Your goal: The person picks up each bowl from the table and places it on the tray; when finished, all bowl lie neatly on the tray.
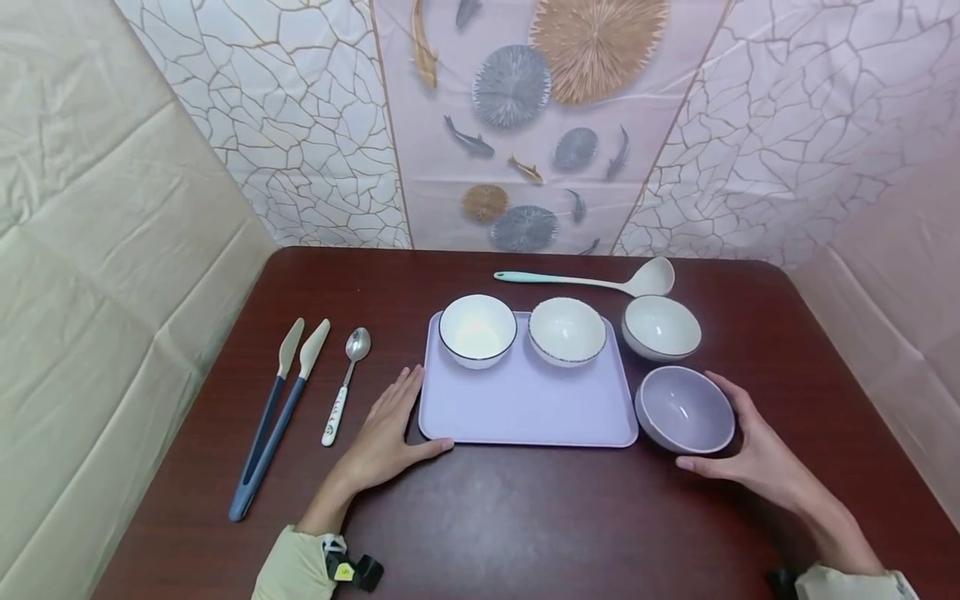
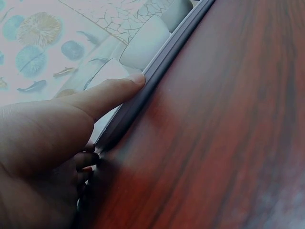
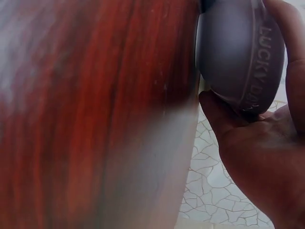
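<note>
One pale purple bowl (image 1: 685, 410) sits at the right side of the table (image 1: 525, 517), held in the right hand (image 1: 765, 454): thumb against the near side, fingers curled round the outer right side. The right wrist view shows raised lettering on its wall.

Governing relation: the bowl lies to the left of the right palm and directly beside the right edge of the lilac tray (image 1: 525, 408), near its near right corner. Contact between bowl and tray cannot be confirmed. The bowl is round and has no long axis; the tray's long axis runs left to right. The right hand is the nearer one by far.

Left hand (image 1: 386, 437): fingers extended along the tray's left edge, thumb apart from them and resting at the near edge, bracketing that corner.

Obstructions: a black-rimmed white bowl (image 1: 477, 332) and a speckle-rimmed bowl (image 1: 567, 332) stand on the far part of the tray. A third white bowl (image 1: 661, 327) stands just beyond the purple one, limiting movement away from the person. Behind it lies a ladle (image 1: 577, 281). Tongs (image 1: 275, 439) and a spoon (image 1: 343, 396) lie left of the tray, well apart from the right hand.
</note>
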Demonstrator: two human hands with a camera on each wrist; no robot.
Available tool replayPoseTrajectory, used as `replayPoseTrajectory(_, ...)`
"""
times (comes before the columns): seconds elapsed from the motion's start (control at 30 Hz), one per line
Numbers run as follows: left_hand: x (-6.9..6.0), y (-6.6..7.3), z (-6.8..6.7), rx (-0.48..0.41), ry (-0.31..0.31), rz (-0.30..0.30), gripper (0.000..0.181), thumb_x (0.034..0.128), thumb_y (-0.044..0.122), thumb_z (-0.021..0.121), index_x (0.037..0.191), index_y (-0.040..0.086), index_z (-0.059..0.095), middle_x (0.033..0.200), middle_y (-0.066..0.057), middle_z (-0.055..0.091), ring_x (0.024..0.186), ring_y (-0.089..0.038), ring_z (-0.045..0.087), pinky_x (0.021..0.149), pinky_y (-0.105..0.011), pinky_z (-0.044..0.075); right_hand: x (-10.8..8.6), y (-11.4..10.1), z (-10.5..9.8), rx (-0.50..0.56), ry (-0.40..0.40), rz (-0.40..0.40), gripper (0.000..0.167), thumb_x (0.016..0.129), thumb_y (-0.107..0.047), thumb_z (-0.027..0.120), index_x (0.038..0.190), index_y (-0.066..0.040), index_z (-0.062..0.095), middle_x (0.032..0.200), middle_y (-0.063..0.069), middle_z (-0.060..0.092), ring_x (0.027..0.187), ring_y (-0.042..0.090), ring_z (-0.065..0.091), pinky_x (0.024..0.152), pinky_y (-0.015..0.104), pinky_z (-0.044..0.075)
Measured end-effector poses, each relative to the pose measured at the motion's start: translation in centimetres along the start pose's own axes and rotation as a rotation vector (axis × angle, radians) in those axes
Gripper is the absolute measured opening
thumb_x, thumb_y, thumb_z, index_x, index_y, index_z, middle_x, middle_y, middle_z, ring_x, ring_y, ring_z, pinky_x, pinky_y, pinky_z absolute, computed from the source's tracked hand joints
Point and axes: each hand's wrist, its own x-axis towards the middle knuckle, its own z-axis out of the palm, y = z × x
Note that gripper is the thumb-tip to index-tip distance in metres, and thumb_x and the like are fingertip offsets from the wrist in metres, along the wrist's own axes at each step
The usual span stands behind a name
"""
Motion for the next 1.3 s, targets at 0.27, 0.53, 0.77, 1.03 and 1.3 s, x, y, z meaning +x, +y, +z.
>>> replayPoseTrajectory(0.27,0.0,0.0,0.0,0.004,-0.006,-0.012,0.11,0.0793,0.057,0.075,0.157,0.007,0.015,0.161,-0.01,0.017,0.148,-0.023,0.007,0.116,-0.051,0.01,0.6,0.5,0.3,0.004,0.044,-0.05,0.116,0.054,0.001,0.095,0.15,-0.01,0.031,0.134,0.011,0.046,0.113,0.008,0.046,0.087,0.008,0.035)
replayPoseTrajectory(0.53,-0.2,-0.2,0.4,0.012,-0.001,0.031,0.108,0.0811,0.059,0.072,0.157,0.005,0.016,0.161,-0.011,0.018,0.148,-0.024,0.008,0.117,-0.048,0.01,-0.2,-0.3,0.0,0.027,0.071,-0.042,0.114,0.052,0.006,0.094,0.148,-0.007,0.033,0.133,0.01,0.047,0.113,0.009,0.047,0.088,0.009,0.036)
replayPoseTrajectory(0.77,-0.1,-0.2,0.1,0.015,-0.003,0.039,0.108,0.0818,0.056,0.073,0.157,0.004,0.015,0.161,-0.01,0.017,0.148,-0.024,0.008,0.117,-0.048,0.009,0.9,-5.9,1.7,0.13,-0.036,-0.094,0.113,0.053,0.003,0.094,0.148,-0.011,0.034,0.136,0.008,0.048,0.114,0.017,0.051,0.09,0.015,0.042)
replayPoseTrajectory(1.03,0.0,-0.3,0.0,0.023,0.002,0.048,0.109,0.081,0.057,0.073,0.156,0.003,0.016,0.161,-0.011,0.018,0.148,-0.025,0.008,0.117,-0.046,0.01,5.6,-10.6,9.7,0.222,-0.201,-0.124,0.114,0.054,-0.018,0.099,0.147,-0.017,0.031,0.137,0.001,0.048,0.117,0.021,0.051,0.094,0.033,0.045)
replayPoseTrajectory(1.3,0.0,-0.2,0.0,0.031,0.034,0.078,0.108,0.0798,0.052,0.077,0.155,0.0,0.018,0.16,-0.016,0.02,0.148,-0.029,0.011,0.117,-0.048,0.013,8.4,-12.8,15.5,0.198,-0.26,-0.105,0.117,0.052,-0.039,0.098,0.143,-0.014,0.028,0.135,-0.001,0.048,0.116,0.017,0.052,0.099,0.043,0.042)
